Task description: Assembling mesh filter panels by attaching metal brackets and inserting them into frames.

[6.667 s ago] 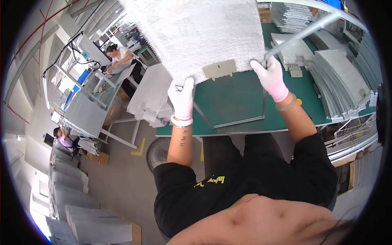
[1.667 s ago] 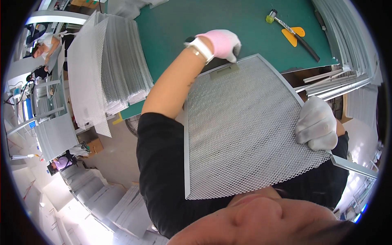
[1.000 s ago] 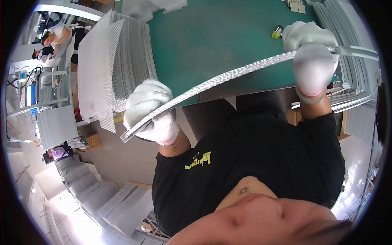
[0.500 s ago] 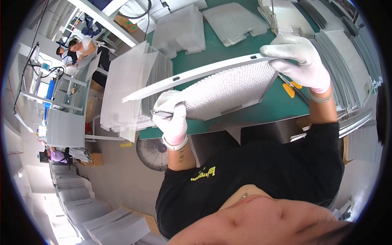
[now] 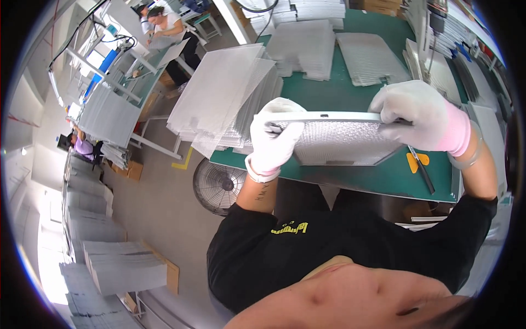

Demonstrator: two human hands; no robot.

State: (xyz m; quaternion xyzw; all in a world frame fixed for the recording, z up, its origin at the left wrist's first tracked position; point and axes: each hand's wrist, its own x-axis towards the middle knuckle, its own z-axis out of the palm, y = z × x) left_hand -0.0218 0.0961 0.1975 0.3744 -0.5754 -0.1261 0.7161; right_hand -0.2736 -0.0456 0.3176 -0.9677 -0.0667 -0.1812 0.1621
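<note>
Between my hands is a silver honeycomb-textured mesh filter panel (image 5: pixel 342 143), tilted above the near edge of the green table. A pale metal frame strip (image 5: pixel 339 116) with a small dark slot runs level along its upper edge. My left hand (image 5: pixel 276 134), in a white glove, is closed around the left end of strip and panel. My right hand (image 5: pixel 413 116), gloved too, grips the right end, its fingers curled over the corner. Whether the strip is fully seated on the panel edge cannot be made out.
Stacked mesh sheets (image 5: pixel 213 82) overhang the table's left side. More stacks (image 5: pixel 301 48) lie at the back of the green table (image 5: pixel 348 93). A dark tool (image 5: pixel 424 175) and an orange piece (image 5: pixel 416 162) lie at right. A floor fan (image 5: pixel 216 189) stands below; people work at upper left.
The strip, slanted before with its left end jutting past my left hand, now lies level along the panel's edge. My left hand has moved up onto the strip's end. The whole view has shifted.
</note>
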